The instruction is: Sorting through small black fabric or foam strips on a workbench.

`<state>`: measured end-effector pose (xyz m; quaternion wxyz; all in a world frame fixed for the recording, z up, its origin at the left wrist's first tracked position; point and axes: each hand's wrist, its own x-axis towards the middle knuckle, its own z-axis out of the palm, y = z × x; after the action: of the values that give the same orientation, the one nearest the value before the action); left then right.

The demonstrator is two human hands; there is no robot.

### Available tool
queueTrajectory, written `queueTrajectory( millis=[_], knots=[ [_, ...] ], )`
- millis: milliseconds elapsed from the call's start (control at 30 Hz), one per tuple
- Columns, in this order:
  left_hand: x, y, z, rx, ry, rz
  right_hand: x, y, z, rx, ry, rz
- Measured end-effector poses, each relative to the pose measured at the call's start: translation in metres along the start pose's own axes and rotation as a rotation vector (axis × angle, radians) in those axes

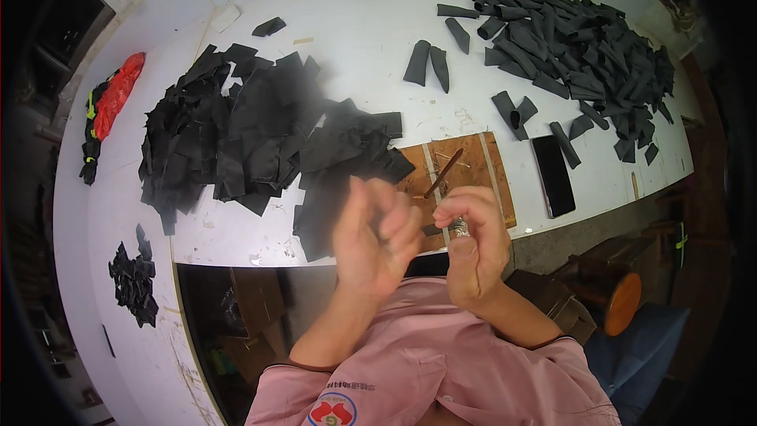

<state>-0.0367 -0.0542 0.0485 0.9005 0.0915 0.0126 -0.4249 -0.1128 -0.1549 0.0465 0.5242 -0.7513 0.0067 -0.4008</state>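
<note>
My left hand [377, 237] is raised over the table's front edge, fingers curled and smeared by motion; whether anything is in it cannot be made out. Close beside it, my right hand [479, 244] has bent fingers with the thumb apart from them, and I see nothing held. Just beyond both hands lies a brown wooden board [497, 181] with pale strips across it. A slim dark-brown pointed stick [444, 173] slants over this board. Behind my left hand spreads a big heap of flat black fabric pieces [260, 126].
Rolled dark-grey fabric tubes [568, 47] are piled at the far right, several loose ones nearer. A black phone [553, 177] lies right of the board. At left are a red plastic bag [120, 91] and small black scraps [134, 284]. A round-topped stool [623, 304] stands below right.
</note>
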Motion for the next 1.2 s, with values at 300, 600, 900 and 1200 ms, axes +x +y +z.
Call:
queueTrajectory(
  millis=[300,600,900,1200],
  knots=[
    [-0.013,-0.009,-0.005,0.273,0.015,-0.083,0.003,-0.01,-0.021,-0.236,-0.08,0.053],
    [-0.017,-0.023,-0.012,0.983,0.042,0.086,-0.005,0.002,-0.031,0.272,0.06,0.748],
    [-0.016,-0.027,-0.02,0.995,0.253,0.08,-0.014,0.024,-0.055,0.517,0.327,0.734],
    [-0.008,-0.038,-0.015,1.101,0.228,-0.033,-0.026,0.033,-0.058,0.719,0.083,1.034]
  ],
)
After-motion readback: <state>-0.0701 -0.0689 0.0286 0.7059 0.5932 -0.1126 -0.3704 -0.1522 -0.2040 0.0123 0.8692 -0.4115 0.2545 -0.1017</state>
